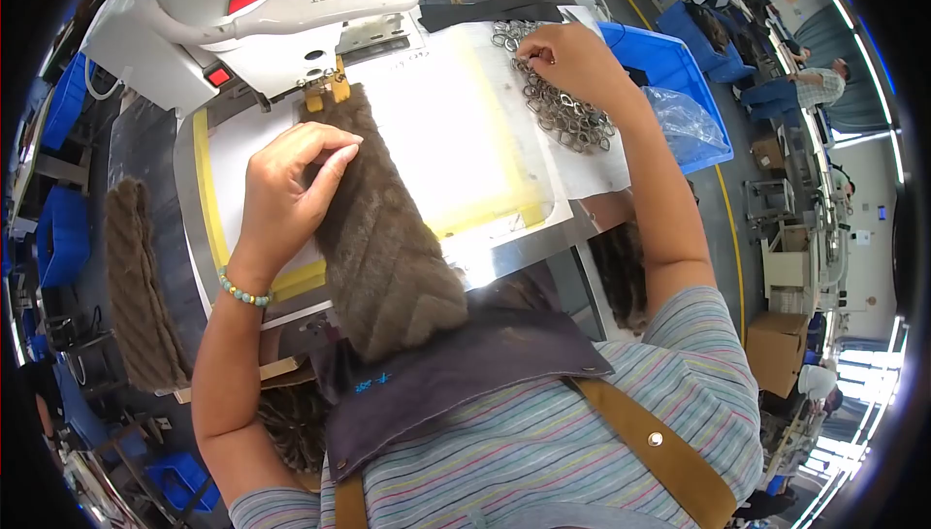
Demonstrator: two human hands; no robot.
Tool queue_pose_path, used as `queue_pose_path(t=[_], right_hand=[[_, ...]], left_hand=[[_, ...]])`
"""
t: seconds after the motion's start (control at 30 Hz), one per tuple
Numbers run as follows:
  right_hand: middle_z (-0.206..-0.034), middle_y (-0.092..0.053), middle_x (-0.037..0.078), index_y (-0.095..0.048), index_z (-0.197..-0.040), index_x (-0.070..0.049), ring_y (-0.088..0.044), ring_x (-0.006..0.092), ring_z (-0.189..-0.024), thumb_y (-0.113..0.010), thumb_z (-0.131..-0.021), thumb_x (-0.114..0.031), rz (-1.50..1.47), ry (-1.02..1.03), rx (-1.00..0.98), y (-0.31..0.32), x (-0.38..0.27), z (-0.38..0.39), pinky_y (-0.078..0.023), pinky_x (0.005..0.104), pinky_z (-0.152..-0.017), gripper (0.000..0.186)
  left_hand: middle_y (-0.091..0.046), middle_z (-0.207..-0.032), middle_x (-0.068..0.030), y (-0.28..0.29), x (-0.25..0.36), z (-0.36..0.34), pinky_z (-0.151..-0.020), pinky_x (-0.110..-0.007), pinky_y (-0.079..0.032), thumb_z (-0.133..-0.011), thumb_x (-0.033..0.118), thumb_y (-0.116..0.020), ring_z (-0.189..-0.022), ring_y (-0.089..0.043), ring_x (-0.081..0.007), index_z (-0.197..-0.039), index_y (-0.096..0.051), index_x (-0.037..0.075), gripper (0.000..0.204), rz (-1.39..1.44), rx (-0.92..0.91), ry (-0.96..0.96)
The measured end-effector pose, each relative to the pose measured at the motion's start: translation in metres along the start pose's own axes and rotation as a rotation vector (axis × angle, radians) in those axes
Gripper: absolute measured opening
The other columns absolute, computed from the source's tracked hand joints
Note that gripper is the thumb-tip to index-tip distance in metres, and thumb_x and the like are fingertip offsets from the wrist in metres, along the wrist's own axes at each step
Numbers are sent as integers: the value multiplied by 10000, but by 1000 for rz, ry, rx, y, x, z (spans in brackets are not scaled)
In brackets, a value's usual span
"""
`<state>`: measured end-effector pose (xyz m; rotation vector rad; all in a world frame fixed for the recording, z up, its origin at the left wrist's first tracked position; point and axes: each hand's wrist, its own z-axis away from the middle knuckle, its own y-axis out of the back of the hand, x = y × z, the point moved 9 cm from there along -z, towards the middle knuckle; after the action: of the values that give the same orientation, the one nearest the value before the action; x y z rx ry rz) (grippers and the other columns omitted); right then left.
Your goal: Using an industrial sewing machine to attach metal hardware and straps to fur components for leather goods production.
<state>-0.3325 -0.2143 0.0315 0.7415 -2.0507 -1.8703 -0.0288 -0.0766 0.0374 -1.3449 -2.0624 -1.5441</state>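
Note:
My left hand point(291, 180), a beaded bracelet at its wrist, is over a brown fur strip point(393, 277), thumb and forefinger pinched on something I cannot make out. The strip runs from beneath the yellow fittings point(339, 83) of a white sewing machine point(184, 34) down to a dark apron point(456, 379) at my front. At the right of the white work surface point(436, 122), my right hand point(572, 64) pinches a metal ring at the edge of a pile of small metal rings point(572, 127).
A blue bin point(718, 141) with a clear bag sits beside the work surface. Another fur strip point(136, 277) lies at the left. A cardboard box point(776, 345) stands on the right. Other people, including one in a checked shirt point(815, 86), are at benches farther right.

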Motion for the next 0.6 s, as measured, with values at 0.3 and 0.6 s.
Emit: queue_pose_path(t=[0.3,0.6], right_hand=[[-897,-777,145,-784,-977,-15,-735,293,-806,-723,-852,-51,-256,187,224,51,-80,-23,-579,389,-745,144],[-942,-773,158,-778,-1001,-14,-740,353,-848,-696,-844,-41,105,142,-12,6,-20,-28,-577,433,-767,179]], left_hand=[[-795,-1000,-38,-16,-25,8,-857,-234,-568,-1015,56,-698,-921,-717,-63,-1072,-769,-15,116,599,58,305],[-787,-1093,-57,-15,-21,8,-893,-246,-556,-1048,55,-664,-981,-711,-88,-1136,-747,-15,140,472,-43,284]])
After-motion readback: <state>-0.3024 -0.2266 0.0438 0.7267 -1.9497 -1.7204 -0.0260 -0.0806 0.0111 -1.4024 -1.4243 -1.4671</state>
